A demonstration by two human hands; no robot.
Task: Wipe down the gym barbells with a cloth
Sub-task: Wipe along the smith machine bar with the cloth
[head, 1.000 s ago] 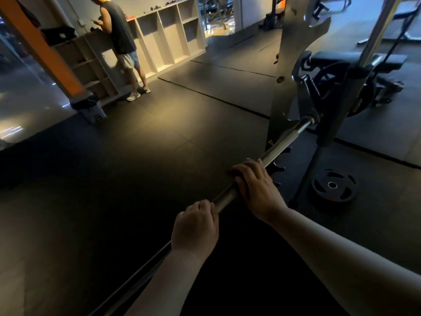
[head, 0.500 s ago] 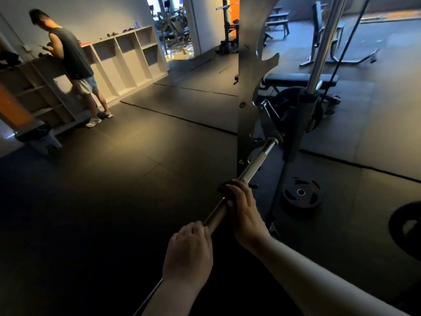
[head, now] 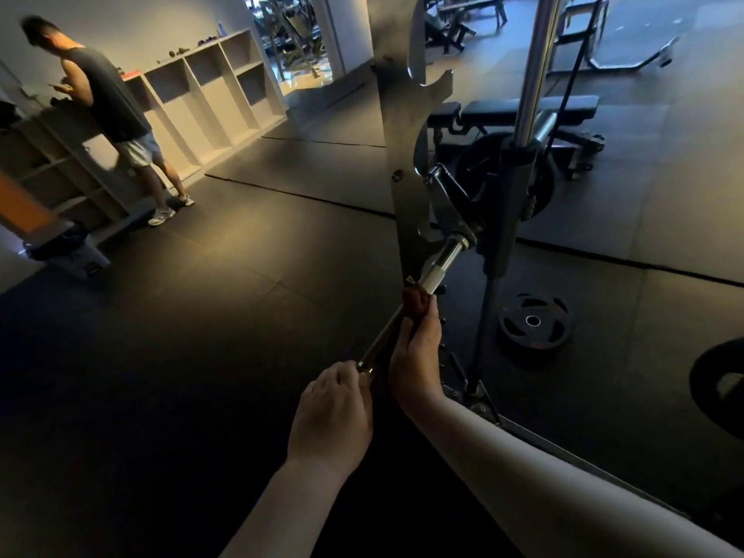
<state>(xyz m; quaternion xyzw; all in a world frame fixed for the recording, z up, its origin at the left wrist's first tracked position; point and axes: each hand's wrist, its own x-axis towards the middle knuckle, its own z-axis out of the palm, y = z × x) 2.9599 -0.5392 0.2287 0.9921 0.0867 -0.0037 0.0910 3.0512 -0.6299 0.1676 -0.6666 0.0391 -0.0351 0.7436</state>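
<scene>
Head view, left hand [head: 330, 412] gripping barbell [head: 437, 271], right hand [head: 414, 356] gripping cloth [head: 411, 298]

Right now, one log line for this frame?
left hand: grips barbell | right hand: grips cloth on barbell, farther along | step: wipe

Barbell [head: 437, 269] glossy smooth metal; cloth [head: 414, 303] dark matt; floor [head: 225, 300] matt rubber.

The dark rubber-mat floor [head: 193, 324] carries a weight plate [head: 533, 321] lying flat just right of the rack's post [head: 486, 316], a second plate [head: 720, 386] at the right edge, a padded bench [head: 523, 108] farther back, and a shelf unit [head: 209, 94] far left.
</scene>
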